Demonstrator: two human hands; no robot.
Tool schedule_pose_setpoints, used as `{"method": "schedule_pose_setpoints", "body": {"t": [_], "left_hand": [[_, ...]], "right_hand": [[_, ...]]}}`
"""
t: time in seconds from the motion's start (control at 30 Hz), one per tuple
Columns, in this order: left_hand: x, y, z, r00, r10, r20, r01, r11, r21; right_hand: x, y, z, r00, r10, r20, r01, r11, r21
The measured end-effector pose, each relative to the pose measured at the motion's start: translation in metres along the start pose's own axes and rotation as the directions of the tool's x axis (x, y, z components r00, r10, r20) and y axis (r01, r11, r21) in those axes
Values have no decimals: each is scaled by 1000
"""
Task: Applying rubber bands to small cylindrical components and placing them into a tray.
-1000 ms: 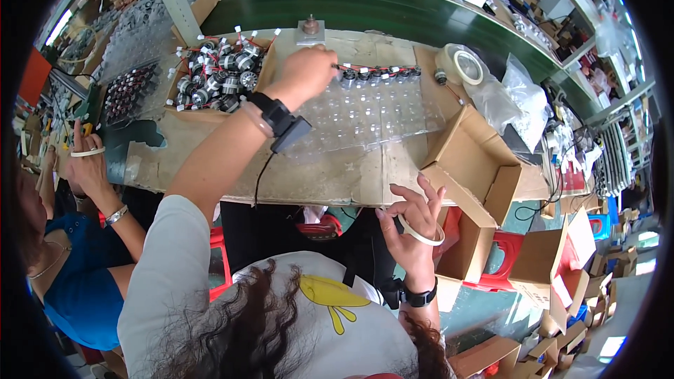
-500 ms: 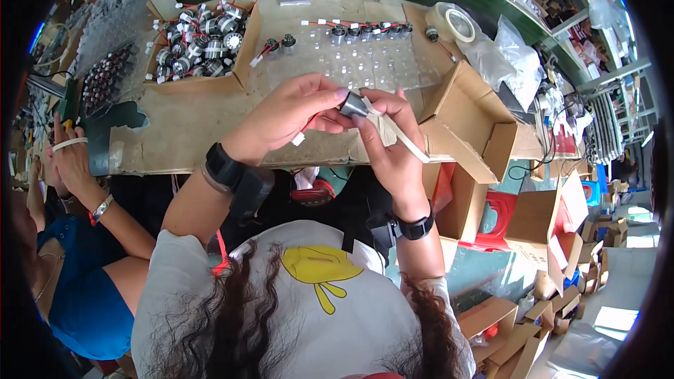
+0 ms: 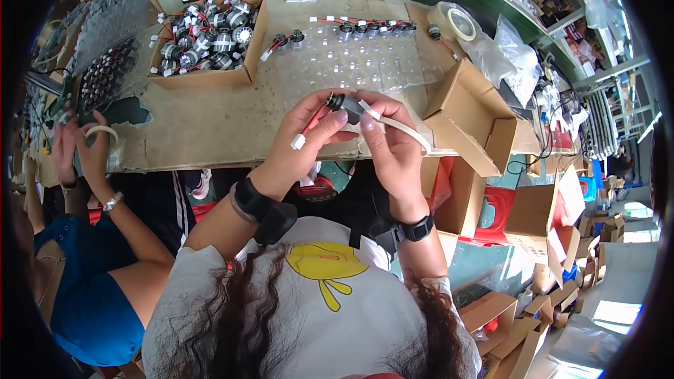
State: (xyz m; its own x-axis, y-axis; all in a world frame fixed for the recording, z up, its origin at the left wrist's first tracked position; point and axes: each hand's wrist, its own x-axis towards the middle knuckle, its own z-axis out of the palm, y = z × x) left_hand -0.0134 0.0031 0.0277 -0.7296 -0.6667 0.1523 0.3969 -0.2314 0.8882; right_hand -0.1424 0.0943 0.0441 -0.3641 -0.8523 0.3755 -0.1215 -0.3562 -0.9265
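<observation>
Above the near edge of the workbench, my left hand (image 3: 303, 130) grips a small dark motor (image 3: 345, 104) between thumb and fingers. Red and black wires with a white plug (image 3: 299, 141) hang from its left end. My right hand (image 3: 390, 142) is closed on a narrow white strip (image 3: 401, 126), pinching it near its end beside the motor's right side. The rest of the strip curves past the fingers to the right. Whether the strip's end sticks to the motor I cannot tell.
An open carton (image 3: 246, 74) of similar motors stands at the back left. More motors (image 3: 361, 31) line a clear blister tray (image 3: 316, 70). An empty cardboard box (image 3: 469, 109) and a tape roll (image 3: 460, 22) are to the right. A co-worker's hands (image 3: 90, 147) are at the left.
The motor has turned so its wired end shows at upper left. My left hand has shifted a little rightward, and the strip has swung. The co-worker's hands have moved, one now holding a pale ring.
</observation>
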Motion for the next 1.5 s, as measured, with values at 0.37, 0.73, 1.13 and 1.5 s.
{"method": "schedule_pose_setpoints", "body": {"t": [0.37,0.73,1.13,1.5], "left_hand": [[-9,10,-8,972,-221,82,218,975,49],[-11,15,-6,954,-269,134,267,963,36],[-10,21,-2,941,-288,179,281,958,63],[-7,21,3,932,-335,140,321,940,115]], "right_hand": [[21,-28,-30,928,27,372,27,990,-139],[27,-28,-41,878,8,478,94,977,-190],[33,-29,-49,844,14,535,100,978,-184],[35,-26,-50,828,-3,560,143,968,-205]]}}
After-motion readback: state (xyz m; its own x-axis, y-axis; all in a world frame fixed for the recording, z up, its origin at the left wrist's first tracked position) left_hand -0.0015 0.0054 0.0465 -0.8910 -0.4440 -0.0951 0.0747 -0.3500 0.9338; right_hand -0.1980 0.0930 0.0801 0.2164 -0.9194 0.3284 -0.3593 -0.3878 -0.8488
